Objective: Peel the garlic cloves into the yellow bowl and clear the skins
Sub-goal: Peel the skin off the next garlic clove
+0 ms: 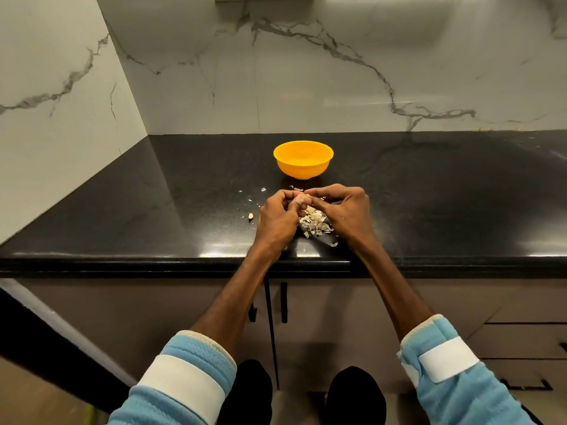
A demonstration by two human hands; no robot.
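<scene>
The left hand [276, 219] and right hand [346, 213] are drawn together just above the worktop [445, 194], fingertips meeting over one garlic clove [302, 198]. The left hand's fingers are curled round the pale, pinkish clove. The right hand's thumb and forefinger pinch at its right end, with the other fingers bent loosely behind.

Directly beneath and between the hands, a pile of skins [316, 223] lies on the black surface, spreading toward the near edge. A few small flakes [263, 189] are scattered to the left and far side of the hands, and one loose piece [250, 216] sits just left of the left hand; whether it is clove or skin cannot be told.

Beyond the hands, near but not touching them, the yellow bowl [302, 170] stands upright on the worktop. What it holds cannot be made out from this angle.

Light blue sleeves [196, 357] with white straps cover the forearms near the elbows. Grey-veined marble wall [306, 87] rises behind and to the left of the worktop, and below its near edge are cabinet doors [337, 317] with black handles [283, 302].
</scene>
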